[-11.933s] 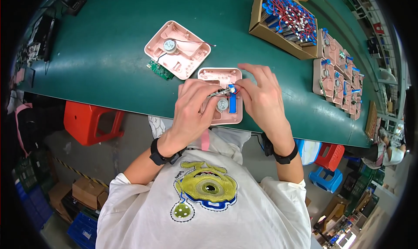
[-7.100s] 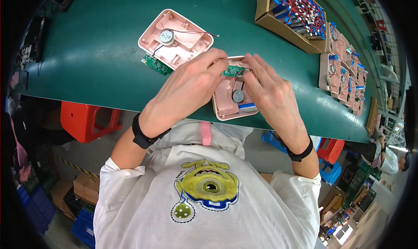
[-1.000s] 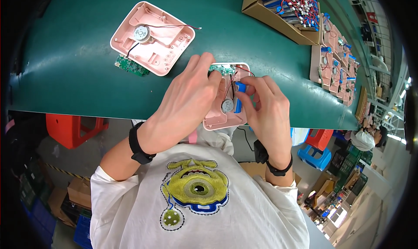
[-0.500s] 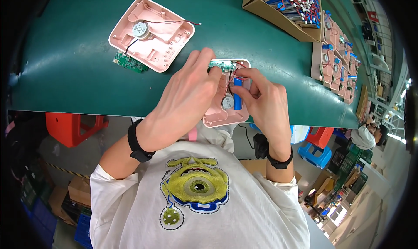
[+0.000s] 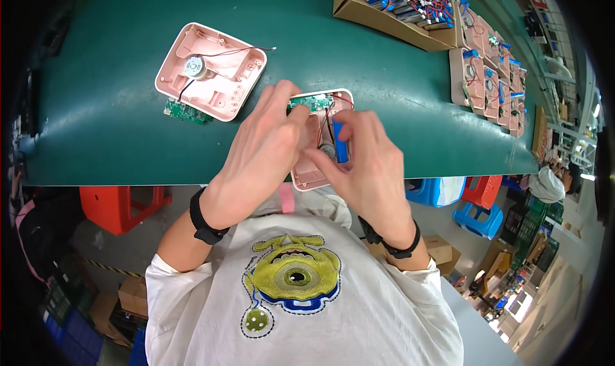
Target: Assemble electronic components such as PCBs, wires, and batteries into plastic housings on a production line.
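Observation:
A pink plastic housing (image 5: 310, 177) sits at the table's front edge. A green circuit board (image 5: 314, 102) lies along its far end, with a blue battery (image 5: 339, 142), red and black wires and a partly covered round motor (image 5: 327, 149) below. My left hand (image 5: 266, 138) is closed on the housing's left side, near the board; its fingertips are partly hidden. Over the near right part of the housing, my right hand (image 5: 368, 164) has its thumb and forefinger apart, the thumb by the motor and the curled fingers by the battery.
A second pink housing (image 5: 240, 100) with a motor lies at the far left, a green circuit board (image 5: 186, 112) beside it. At the back right stand a cardboard box (image 5: 397, 30) of wired blue batteries and rows of filled pink housings (image 5: 466, 78). Stools (image 5: 118, 206) are below the table edge.
My right hand's thumb and forefinger have come off the wires by the battery and spread, the thumb moving toward the motor. My left hand stays on the housing. The whole view has shifted slightly.

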### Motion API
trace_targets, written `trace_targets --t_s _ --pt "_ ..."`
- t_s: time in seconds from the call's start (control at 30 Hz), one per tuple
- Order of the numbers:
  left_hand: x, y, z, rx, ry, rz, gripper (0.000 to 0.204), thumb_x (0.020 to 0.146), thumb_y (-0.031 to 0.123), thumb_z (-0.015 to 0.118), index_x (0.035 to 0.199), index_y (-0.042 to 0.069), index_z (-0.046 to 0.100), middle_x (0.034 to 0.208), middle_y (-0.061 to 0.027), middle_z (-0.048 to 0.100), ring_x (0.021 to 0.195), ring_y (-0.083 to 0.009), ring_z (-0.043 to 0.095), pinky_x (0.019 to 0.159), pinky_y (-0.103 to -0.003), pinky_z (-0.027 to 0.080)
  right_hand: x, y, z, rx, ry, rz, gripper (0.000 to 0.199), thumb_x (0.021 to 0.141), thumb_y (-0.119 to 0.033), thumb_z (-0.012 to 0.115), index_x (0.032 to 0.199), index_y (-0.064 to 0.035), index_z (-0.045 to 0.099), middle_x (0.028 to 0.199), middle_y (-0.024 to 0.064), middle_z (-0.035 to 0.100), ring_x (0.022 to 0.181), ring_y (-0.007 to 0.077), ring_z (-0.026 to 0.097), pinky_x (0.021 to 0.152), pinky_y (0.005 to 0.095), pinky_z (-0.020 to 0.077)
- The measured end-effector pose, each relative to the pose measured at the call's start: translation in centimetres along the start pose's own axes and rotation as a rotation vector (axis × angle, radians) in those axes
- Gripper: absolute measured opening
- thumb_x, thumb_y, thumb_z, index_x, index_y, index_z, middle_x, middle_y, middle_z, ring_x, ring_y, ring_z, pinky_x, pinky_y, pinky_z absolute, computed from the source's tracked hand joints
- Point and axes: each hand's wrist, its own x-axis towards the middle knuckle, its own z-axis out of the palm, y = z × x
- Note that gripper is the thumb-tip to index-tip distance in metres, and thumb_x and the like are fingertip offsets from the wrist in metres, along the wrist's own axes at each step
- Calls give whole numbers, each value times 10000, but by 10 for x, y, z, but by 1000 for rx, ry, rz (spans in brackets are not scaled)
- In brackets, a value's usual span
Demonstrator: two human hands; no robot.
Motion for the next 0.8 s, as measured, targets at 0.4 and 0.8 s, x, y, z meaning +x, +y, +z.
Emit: trace_targets --t_s 0.4,0.8 --pt "2 0 0 -14 17 2 225 828 -93 672 1049 -114 713 1190 -211 599 1093 -386 639 874 -477 575 5 28 14 146 73 84 169 825 -34 908 964 -32 812 774 58 592 646 172 591 571 343 475" --pt "5 2 -1 -17 71 14 207 899 -117 677 1090 -82 749 1135 -210 657 986 -395 695 813 -462 572 10 36 33 111 163 97 442 819 -72 929 1191 -60 691 814 26 625 633 146 572 571 329 484"
